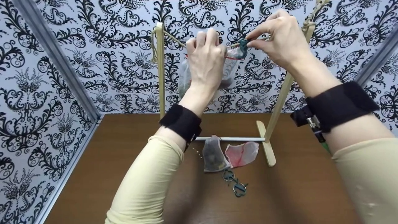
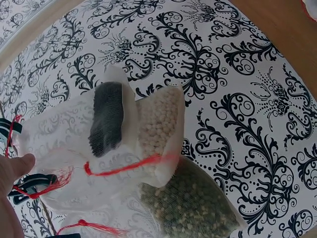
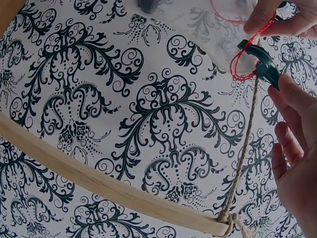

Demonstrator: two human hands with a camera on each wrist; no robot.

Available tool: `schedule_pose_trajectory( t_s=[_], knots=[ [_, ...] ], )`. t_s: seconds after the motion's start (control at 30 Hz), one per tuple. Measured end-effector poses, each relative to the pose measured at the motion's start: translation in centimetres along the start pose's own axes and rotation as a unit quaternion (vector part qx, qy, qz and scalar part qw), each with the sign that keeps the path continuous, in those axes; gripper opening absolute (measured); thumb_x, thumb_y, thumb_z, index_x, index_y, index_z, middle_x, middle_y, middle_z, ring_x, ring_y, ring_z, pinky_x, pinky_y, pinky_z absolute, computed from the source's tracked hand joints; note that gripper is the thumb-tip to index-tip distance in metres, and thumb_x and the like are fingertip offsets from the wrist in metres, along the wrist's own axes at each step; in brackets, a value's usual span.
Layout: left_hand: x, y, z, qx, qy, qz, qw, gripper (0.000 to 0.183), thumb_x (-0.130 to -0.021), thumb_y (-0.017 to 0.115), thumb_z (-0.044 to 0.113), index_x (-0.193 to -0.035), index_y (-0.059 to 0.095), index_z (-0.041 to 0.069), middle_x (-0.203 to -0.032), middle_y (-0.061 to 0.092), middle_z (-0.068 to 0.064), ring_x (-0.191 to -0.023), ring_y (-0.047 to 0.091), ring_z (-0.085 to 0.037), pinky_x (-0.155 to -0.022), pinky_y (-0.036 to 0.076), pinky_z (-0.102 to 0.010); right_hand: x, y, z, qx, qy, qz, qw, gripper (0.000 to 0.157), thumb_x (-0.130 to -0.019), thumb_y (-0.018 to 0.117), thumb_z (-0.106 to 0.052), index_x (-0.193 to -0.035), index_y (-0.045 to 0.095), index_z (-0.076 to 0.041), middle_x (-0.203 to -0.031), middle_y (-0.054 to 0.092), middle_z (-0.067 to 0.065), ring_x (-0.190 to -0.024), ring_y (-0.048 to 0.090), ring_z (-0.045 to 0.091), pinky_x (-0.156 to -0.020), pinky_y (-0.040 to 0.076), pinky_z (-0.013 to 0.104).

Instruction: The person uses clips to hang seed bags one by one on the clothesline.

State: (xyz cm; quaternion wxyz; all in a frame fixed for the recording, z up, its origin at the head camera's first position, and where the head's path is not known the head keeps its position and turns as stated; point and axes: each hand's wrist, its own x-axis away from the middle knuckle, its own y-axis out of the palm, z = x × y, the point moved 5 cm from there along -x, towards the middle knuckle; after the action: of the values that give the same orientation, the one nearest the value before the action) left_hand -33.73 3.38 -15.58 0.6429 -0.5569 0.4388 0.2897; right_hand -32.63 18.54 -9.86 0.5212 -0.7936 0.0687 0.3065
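My right hand pinches a dark green plastic clothespin at the rope, and a loop of red drawstring passes by its jaws. Just left of it, my left hand pinches the red drawstring at the top of a sheer white drawstring bag. Several such bags hang in the left wrist view, one with dark contents, one with pale round beans, one with greenish grains. More green clothespins sit by the left thumb.
The rope runs between two wooden posts, left and right, joined low by a white bar. On the brown table lie a filled grey bag, a white bag with red string and two green clothespins.
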Motion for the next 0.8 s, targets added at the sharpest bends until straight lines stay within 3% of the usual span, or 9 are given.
schedule_pose_trajectory(
  t_s=[0.23,0.4,0.53,0.8],
  knots=[
    [0.1,0.1,0.1,-0.007,-0.007,-0.02,0.9998,0.019,-0.095,0.062,0.024,-0.094,0.078,0.016,-0.104,0.057,0.004,-0.107,0.048,-0.017,-0.097,0.034,-0.036,-0.1,0.5,-0.1,0.001,-0.028,-0.011,1.0,0.028,-0.085,0.078,-0.022,-0.112,0.075,-0.015,-0.113,0.073,0.01,-0.104,0.042,0.016,-0.094,0.033,0.034],
    [0.3,0.2,0.2,-0.024,0.006,-0.011,0.9996,0.014,-0.092,0.063,0.02,-0.095,0.077,0.017,-0.104,0.056,0.004,-0.103,0.048,-0.017,-0.095,0.033,-0.036,0.2,0.8,-0.3,0.011,-0.079,-0.023,0.997,0.039,-0.083,0.079,-0.017,-0.121,0.07,-0.011,-0.124,0.071,0.011,-0.111,0.047,0.03,-0.099,0.034,0.044],
    [0.6,0.0,0.1,-0.042,0.016,0.007,0.999,0.015,-0.087,0.063,0.013,-0.093,0.075,0.017,-0.103,0.057,0.004,-0.102,0.049,-0.016,-0.095,0.034,-0.036,0.4,1.1,-0.6,0.003,-0.115,-0.016,0.993,0.04,-0.084,0.078,-0.014,-0.122,0.067,-0.007,-0.126,0.069,0.015,-0.112,0.051,0.033,-0.1,0.034,0.045],
    [1.1,-0.2,0.4,-0.069,0.039,0.016,0.9967,0.014,-0.089,0.062,0.014,-0.095,0.073,0.02,-0.102,0.057,0.006,-0.099,0.048,-0.016,-0.092,0.033,-0.035,1.1,1.4,0.4,-0.014,-0.126,-0.005,0.992,0.041,-0.084,0.078,-0.014,-0.122,0.066,-0.004,-0.124,0.069,0.018,-0.114,0.051,0.034,-0.106,0.033,0.048]
  ],
)
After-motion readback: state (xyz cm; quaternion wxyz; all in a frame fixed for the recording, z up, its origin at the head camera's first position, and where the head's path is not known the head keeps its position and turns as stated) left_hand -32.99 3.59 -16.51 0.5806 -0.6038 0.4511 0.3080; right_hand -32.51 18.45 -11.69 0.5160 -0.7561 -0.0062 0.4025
